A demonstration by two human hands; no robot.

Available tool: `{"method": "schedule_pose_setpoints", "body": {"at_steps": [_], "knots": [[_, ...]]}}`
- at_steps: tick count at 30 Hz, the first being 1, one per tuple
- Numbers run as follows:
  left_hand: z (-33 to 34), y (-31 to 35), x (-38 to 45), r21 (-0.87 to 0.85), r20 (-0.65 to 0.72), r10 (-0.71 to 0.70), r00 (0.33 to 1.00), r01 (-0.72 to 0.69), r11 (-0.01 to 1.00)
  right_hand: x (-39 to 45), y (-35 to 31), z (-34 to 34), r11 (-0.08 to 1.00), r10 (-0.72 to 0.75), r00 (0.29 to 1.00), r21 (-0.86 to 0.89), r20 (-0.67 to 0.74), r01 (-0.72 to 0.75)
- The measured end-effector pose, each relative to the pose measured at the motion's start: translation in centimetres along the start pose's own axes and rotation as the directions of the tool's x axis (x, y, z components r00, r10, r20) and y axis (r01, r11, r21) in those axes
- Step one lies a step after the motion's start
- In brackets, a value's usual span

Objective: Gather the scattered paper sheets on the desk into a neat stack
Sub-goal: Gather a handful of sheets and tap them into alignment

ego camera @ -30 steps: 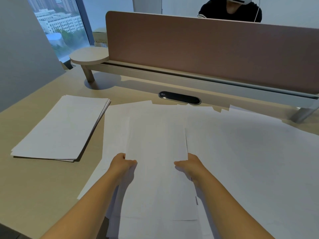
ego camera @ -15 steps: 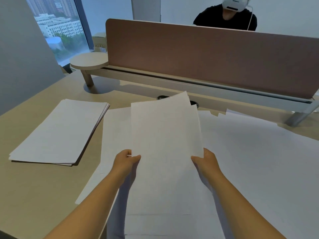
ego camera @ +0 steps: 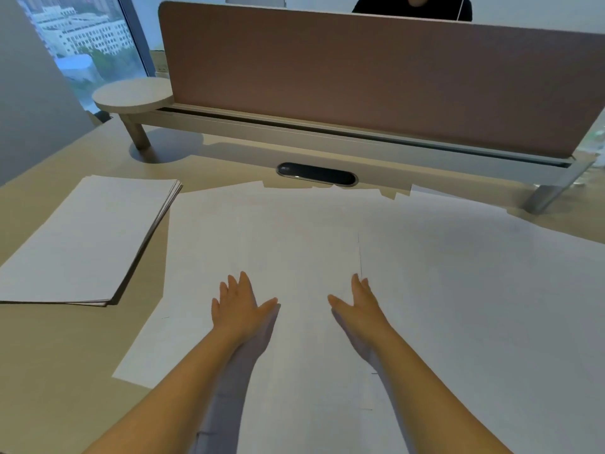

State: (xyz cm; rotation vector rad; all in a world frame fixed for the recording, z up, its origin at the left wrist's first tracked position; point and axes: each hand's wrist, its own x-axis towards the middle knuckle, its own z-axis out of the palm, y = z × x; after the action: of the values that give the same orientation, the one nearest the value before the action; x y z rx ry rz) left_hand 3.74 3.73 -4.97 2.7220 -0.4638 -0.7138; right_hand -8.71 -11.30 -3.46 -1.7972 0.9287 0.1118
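left hand (ego camera: 237, 306): fingers straight, flat on loose sheets (ego camera: 425, 290) | right hand (ego camera: 358, 301): same, gripping nothing

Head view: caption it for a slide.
Both open hands, left hand and right hand, over scattered white paper sheets beside neat paper stack.

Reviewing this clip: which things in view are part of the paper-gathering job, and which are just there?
Part of the job:
scattered sheets
neat stack
left hand, flat on the sheets
right hand, open

Just there:
divider panel
round shelf
cable slot
desk
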Motion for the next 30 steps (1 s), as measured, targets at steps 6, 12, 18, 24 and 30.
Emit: {"method": "schedule_pose_setpoints", "body": {"at_steps": [6, 12, 18, 24, 30], "knots": [[-1.8, -0.4, 0.4, -0.205, -0.108, -0.185, 0.977, 0.16, 0.966, 0.6, 0.3, -2.8, 0.902, 0.066, 0.924, -0.373, -0.376, -0.217], [-1.8, 0.2, 0.1, -0.29, 0.006, -0.299, 0.954, 0.288, 0.913, 0.8, -0.9, -0.7, 0.947, 0.139, 0.944, -0.237, -0.298, -0.215], [-3.2, -1.3, -0.2, -0.646, 0.083, -0.311, 0.947, 0.289, 0.707, 1.5, -2.4, 1.8, 0.979, 0.201, 0.972, 0.002, -0.12, -0.202], [-3.6, -3.9, -0.6, -0.707, 0.169, -0.257, 0.951, 0.299, 0.641, 1.2, -2.8, 2.5, 0.962, 0.092, 0.99, -0.247, -0.104, -0.115], [-3.5, -3.0, -0.9, -0.741, 0.141, -0.158, 0.977, 0.21, 0.637, 1.1, -3.1, 1.1, 0.878, 0.102, 0.959, -0.429, -0.265, -0.212]]}}
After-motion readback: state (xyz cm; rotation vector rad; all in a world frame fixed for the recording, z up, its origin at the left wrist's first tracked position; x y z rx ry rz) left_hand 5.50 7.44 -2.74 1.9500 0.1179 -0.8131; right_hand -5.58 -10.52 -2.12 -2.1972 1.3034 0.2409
